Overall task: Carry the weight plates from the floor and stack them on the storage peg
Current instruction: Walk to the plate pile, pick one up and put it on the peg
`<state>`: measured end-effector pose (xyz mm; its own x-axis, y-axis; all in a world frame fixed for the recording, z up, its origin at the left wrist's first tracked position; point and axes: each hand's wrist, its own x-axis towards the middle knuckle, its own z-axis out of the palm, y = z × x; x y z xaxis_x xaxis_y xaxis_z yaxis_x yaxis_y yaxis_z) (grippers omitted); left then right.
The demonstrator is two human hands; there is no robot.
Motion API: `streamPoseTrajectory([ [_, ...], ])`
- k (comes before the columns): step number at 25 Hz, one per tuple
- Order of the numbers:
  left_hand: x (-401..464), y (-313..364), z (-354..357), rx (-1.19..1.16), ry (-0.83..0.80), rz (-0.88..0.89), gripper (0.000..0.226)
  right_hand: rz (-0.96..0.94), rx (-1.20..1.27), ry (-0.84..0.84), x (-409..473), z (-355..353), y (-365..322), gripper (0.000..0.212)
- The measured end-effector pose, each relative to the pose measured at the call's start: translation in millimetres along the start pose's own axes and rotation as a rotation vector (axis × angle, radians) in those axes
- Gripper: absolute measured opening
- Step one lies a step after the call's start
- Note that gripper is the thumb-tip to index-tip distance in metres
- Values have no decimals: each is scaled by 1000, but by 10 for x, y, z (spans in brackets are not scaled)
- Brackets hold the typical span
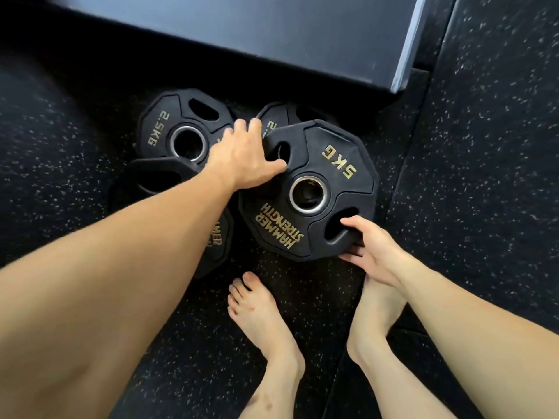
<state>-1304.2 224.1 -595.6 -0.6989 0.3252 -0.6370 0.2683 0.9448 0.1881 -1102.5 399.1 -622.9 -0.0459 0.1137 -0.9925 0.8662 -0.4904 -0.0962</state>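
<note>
Both grips close on the 5 kg plate [308, 189], left hand [242, 158] and right hand [372, 252] at opposite rim slots, suiting its rigid, heavy, rubber-coated body.

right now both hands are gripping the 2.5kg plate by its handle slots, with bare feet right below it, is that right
Not quite: the head view shows the left hand and right hand gripping the 5KG plate, not a 2.5KG one. The handle slots and the bare feet below are right.
</note>
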Motion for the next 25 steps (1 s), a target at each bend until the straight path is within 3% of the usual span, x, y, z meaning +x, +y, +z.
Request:
streamPoseTrajectory([
  [5, 104, 71, 31, 171, 19, 108, 56, 19, 61, 93, 199, 144, 58, 57],
  [10, -55, 60, -81, 61, -77, 73, 44, 49, 84, 114, 24, 169, -7, 62],
  [12, -259, 22, -139, -12, -113, 35, 36, 46, 58, 112, -148, 125, -15, 51],
  [14, -541, -11, -255, -136, -159, -55, 34, 44, 9, 116, -403, 64, -26, 48],
  [17, -1095, -82, -489, -407, -240, -336, 38, -43, -83, 139, -849, -33, -66, 74],
  [21, -2099, 22, -839, -733, -167, -526, 17, -175, -273, 112, -1845, -84, -300, 78],
  [25, -3106, 308, -1542, -1174, -34, -666, 16, -331, -296, 18, -3086, -167, -435, 43],
])
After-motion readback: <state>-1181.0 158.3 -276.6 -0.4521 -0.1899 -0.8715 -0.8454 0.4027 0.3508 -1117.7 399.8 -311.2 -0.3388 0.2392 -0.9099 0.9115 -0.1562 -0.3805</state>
